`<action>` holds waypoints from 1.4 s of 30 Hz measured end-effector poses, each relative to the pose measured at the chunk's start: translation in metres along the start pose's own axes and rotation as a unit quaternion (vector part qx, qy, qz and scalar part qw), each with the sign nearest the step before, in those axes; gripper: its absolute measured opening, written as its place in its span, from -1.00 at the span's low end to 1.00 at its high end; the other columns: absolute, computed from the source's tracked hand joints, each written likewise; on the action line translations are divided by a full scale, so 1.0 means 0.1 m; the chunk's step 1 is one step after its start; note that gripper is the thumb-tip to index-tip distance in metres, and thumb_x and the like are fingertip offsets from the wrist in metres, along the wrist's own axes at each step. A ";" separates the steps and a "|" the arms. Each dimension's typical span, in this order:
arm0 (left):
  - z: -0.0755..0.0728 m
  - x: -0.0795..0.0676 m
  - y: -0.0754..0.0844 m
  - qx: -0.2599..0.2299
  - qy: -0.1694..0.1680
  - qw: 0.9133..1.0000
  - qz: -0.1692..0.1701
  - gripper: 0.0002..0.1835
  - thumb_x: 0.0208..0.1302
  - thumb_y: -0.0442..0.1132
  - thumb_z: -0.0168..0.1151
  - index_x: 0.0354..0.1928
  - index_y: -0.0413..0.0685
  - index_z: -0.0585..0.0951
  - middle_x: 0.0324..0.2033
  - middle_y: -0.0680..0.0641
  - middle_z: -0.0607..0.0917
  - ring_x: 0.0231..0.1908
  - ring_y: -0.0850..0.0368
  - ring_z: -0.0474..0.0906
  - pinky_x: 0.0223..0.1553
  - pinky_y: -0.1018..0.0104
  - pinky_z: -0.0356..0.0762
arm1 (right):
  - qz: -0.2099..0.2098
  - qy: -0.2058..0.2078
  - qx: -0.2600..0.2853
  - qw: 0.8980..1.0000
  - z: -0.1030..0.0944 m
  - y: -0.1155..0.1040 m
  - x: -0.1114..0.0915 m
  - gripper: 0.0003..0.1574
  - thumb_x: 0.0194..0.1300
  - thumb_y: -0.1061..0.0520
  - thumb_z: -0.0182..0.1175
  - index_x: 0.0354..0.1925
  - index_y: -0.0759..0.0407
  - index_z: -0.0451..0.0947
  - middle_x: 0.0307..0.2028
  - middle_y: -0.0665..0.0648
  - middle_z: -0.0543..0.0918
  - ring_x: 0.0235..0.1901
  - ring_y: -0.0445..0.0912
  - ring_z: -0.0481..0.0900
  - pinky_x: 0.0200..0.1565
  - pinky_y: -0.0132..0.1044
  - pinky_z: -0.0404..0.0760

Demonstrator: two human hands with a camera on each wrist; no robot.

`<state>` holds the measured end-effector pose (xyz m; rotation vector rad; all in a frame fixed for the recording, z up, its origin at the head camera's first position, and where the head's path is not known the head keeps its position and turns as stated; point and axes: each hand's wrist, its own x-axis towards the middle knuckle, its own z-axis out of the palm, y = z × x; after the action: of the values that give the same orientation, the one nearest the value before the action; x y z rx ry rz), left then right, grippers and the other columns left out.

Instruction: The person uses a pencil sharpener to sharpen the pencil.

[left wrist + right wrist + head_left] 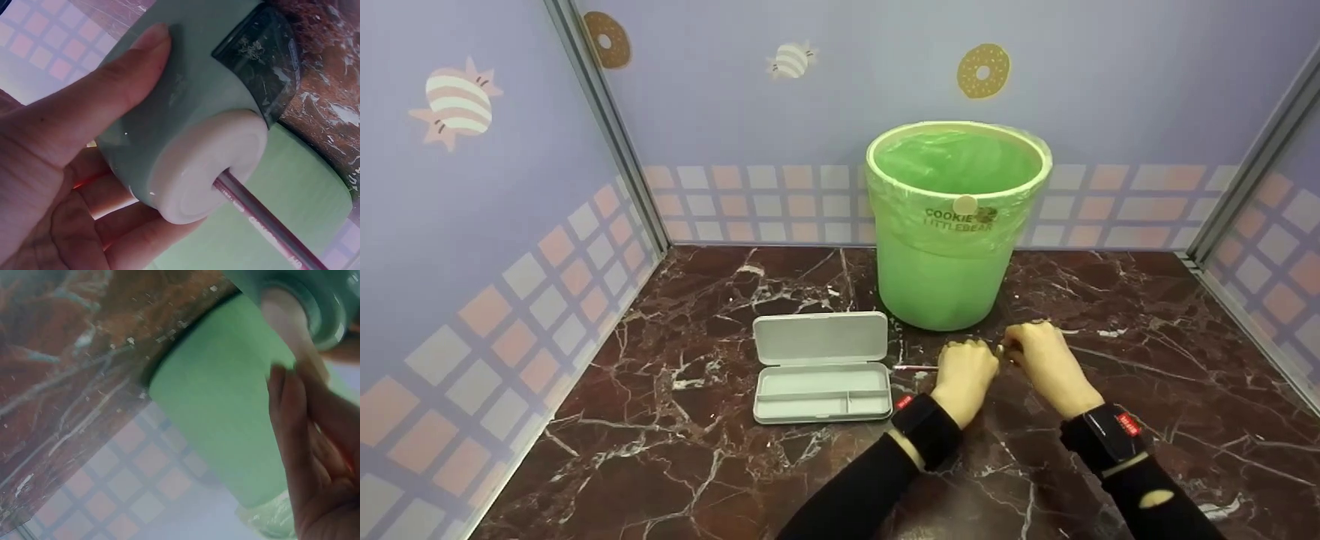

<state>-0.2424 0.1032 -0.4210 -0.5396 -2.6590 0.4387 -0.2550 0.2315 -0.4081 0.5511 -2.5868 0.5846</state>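
Observation:
My left hand [966, 373] grips a grey-green pencil sharpener [191, 73], with the thumb along one side and fingers curled underneath. A dark reddish pencil [259, 219] is inserted in the round hole of its pale end; in the head view it points left. My right hand [1046, 371] is close beside the left one. In the right wrist view, its fingers [292, 405] pinch a pale crank arm [286, 320] on the sharpener's other end. The sharpener is hidden behind my hands in the head view. Left of them lies an open pencil case [821, 341].
A green bin [945, 277] lined with a clear bag stands just behind my hands. Patterned panels [720, 112] enclose the back and both sides of the dark marbled tabletop [660, 457]. The case's lid leans up, and its tray has divided compartments.

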 end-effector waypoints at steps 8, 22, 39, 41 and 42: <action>0.03 -0.02 -0.02 0.015 0.023 0.999 0.029 -0.77 0.34 -0.09 0.03 -0.27 0.28 0.71 -0.35 0.23 0.69 -0.40 0.35 0.60 -0.44 0.46 0.51 | 0.016 0.050 -0.038 0.998 0.26 0.07 -0.02 -0.68 0.01 0.43 0.28 -0.64 0.21 0.35 -0.64 0.24 0.59 -0.57 0.26 0.57 -0.50 0.10 0.48; 0.10 -0.04 0.03 0.029 0.043 0.998 0.041 -0.89 0.23 -0.09 0.20 -0.38 0.32 0.69 -0.39 0.22 0.65 -0.43 0.34 0.57 -0.50 0.43 0.49 | 0.021 -0.031 0.022 0.999 0.53 0.28 -0.06 -0.75 -0.14 0.45 0.21 -0.70 0.13 0.55 -0.66 0.05 0.62 -0.64 -0.09 0.46 -0.53 -0.10 0.46; -0.01 -0.05 0.01 0.030 0.024 0.999 -0.012 -0.75 0.32 -0.07 0.00 -0.30 0.26 0.70 -0.35 0.22 0.69 -0.43 0.33 0.57 -0.50 0.43 0.43 | -0.027 -0.046 0.048 0.997 0.52 0.33 -0.17 -0.74 -0.28 0.46 0.18 -0.74 0.12 0.44 -0.74 -0.04 0.47 -0.68 -0.18 0.27 -0.65 -0.15 0.34; -0.01 -0.05 0.03 0.026 0.019 0.999 -0.025 -0.73 0.32 -0.05 -0.01 -0.23 0.22 0.71 -0.36 0.21 0.70 -0.45 0.32 0.56 -0.54 0.42 0.40 | -0.022 -0.060 0.059 0.996 0.50 0.33 -0.20 -0.73 -0.31 0.44 0.20 -0.76 0.12 0.42 -0.75 -0.10 0.38 -0.68 -0.19 0.21 -0.66 -0.21 0.31; -0.02 -0.04 0.03 0.023 0.015 0.999 -0.031 -0.73 0.33 -0.05 -0.01 -0.19 0.21 0.71 -0.36 0.21 0.70 -0.46 0.32 0.55 -0.56 0.42 0.38 | -0.018 -0.067 0.062 0.996 0.48 0.33 -0.21 -0.72 -0.31 0.44 0.21 -0.76 0.11 0.40 -0.75 -0.12 0.35 -0.68 -0.20 0.20 -0.66 -0.24 0.29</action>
<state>-0.2370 0.1047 -0.4217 -0.4461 -2.6211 0.4698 -0.2679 0.2416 -0.4671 0.6994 -2.6730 0.7220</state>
